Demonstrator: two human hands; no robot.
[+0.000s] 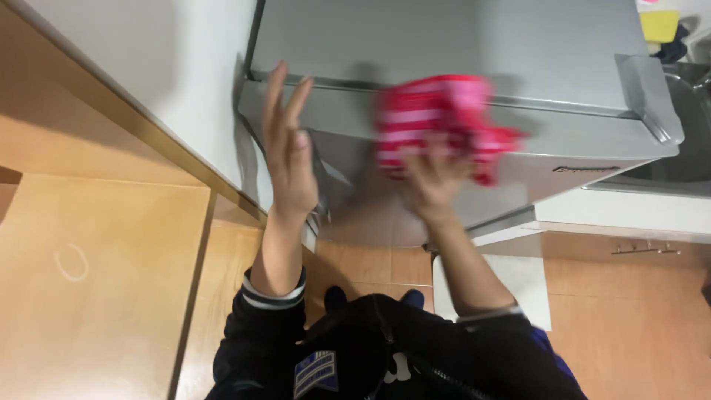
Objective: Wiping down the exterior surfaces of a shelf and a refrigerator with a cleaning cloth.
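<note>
- The right hand (432, 176) grips a red-and-pink striped cloth (437, 122) from below, pressed against the grey refrigerator (518, 44) near its top front edge.
- The left hand (290, 152) is spread flat and empty, just left of the cloth, beside the fridge's corner.
- The cloth is motion-blurred; its folds and the fingers beneath it are unclear.

white wall (148, 67); tan floor (96, 281)

A small dark oblong label (584, 169) sits on the grey fridge (459, 44) front, right side; blurred.
</note>
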